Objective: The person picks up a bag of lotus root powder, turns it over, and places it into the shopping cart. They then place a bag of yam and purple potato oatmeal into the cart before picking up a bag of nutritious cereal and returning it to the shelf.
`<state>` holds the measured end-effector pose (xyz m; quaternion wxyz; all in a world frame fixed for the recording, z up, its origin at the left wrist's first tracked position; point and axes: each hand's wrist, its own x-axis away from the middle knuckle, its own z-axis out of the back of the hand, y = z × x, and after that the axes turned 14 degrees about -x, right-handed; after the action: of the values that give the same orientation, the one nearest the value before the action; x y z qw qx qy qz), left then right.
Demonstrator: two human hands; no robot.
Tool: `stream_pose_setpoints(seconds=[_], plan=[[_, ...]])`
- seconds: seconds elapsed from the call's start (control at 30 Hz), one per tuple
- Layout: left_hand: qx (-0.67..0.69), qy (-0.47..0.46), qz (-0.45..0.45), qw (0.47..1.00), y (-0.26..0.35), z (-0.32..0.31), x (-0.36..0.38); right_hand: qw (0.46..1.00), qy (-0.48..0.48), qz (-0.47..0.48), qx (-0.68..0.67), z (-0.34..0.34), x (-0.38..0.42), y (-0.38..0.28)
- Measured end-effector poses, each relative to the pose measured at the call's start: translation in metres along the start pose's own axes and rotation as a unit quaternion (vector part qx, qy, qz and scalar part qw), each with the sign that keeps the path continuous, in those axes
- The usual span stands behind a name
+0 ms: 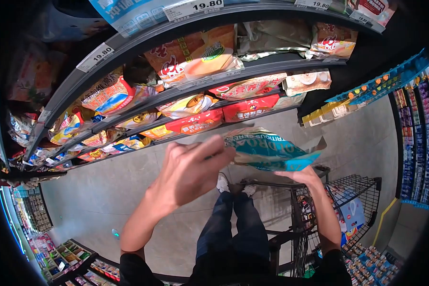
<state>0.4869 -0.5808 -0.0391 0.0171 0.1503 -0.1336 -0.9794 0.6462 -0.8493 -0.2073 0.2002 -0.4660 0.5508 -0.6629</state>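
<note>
A teal and silver bag of cereal [271, 150] is held lengthwise between my hands, its printed lettering facing up. My left hand [190, 167] is at the bag's left end, slightly blurred, with fingers curled and fingertips overlapping its edge. At the opposite end, my right hand [300, 175] grips the lower edge from beneath; its fingers are partly hidden by the bag. The bag hangs in the air in front of the shelves, above the grey floor.
Store shelves [267, 64] with bagged food and price tags curve across the front. A black wire shopping cart [352, 190] with goods in it stands at my right. Blue-trimmed racks [412, 138] line the far right. Below are my shoes [222, 182] on the floor [105, 190].
</note>
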Motion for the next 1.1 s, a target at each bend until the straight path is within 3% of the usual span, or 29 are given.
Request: stream_pose_setpoints(seconds=[0.03, 0.07, 0.13, 0.2, 0.27, 0.3, 0.37, 0.4, 0.47, 0.6, 0.73, 0.8, 0.87, 1.0, 1.07, 1.1], plan=[[-0.024, -0.002, -0.029, 0.999, 0.003, 0.006, -0.001, 0.997, 0.011, 0.071, -0.014, -0.004, -0.001, -0.004], [-0.049, -0.004, -0.057, 0.997, 0.007, 0.012, -0.002, 0.997, 0.009, 0.075, -0.016, -0.009, -0.002, -0.012], [-0.077, -0.007, -0.052, 0.996, 0.011, 0.022, -0.003, 0.984, -0.025, 0.174, 0.014, -0.019, -0.005, -0.037], [-0.099, -0.010, -0.052, 0.994, 0.008, 0.030, -0.001, 0.983, -0.026, 0.175, 0.057, -0.024, -0.007, -0.045], [-0.102, -0.014, -0.060, 0.993, 0.006, 0.042, 0.001, 0.952, -0.035, 0.283, 0.114, -0.026, -0.012, -0.039], [-0.102, -0.016, -0.065, 0.993, 0.005, 0.049, 0.001, 0.951, -0.035, 0.286, 0.111, -0.033, -0.011, -0.040], [-0.098, -0.026, -0.064, 0.993, 0.004, 0.058, 0.004, 0.948, 0.041, 0.268, -0.166, -0.052, -0.008, -0.047], [-0.100, -0.028, -0.063, 0.993, 0.002, 0.060, 0.006, 0.948, 0.040, 0.268, -0.169, -0.050, -0.007, -0.051], [-0.069, -0.040, -0.073, 0.994, -0.004, 0.063, 0.011, 0.965, -0.042, 0.255, -0.043, -0.039, 0.000, -0.062], [-0.015, -0.021, -0.081, 0.996, -0.014, 0.066, 0.019, 0.928, -0.102, 0.359, -0.017, -0.031, -0.001, -0.079], [-0.021, -0.011, -0.068, 0.997, -0.010, 0.072, 0.026, 0.930, -0.051, 0.353, -0.086, -0.034, 0.007, -0.088], [-0.034, 0.001, -0.066, 0.997, -0.007, 0.071, 0.029, 0.918, -0.036, 0.394, -0.027, -0.035, 0.011, -0.094], [-0.060, 0.090, -0.075, 0.991, -0.003, 0.067, 0.030, 0.904, -0.005, 0.425, -0.044, -0.039, 0.016, -0.104], [-0.040, 0.108, -0.076, 0.990, -0.007, 0.070, 0.026, 0.890, -0.025, 0.447, -0.090, -0.034, 0.016, -0.104], [0.129, 0.095, -0.010, 0.987, -0.018, 0.066, 0.029, 0.887, -0.015, 0.459, -0.058, -0.031, 0.020, -0.113], [0.215, 0.053, -0.026, 0.975, -0.035, 0.058, 0.037, 0.882, -0.002, 0.471, -0.024, -0.029, 0.021, -0.117]])
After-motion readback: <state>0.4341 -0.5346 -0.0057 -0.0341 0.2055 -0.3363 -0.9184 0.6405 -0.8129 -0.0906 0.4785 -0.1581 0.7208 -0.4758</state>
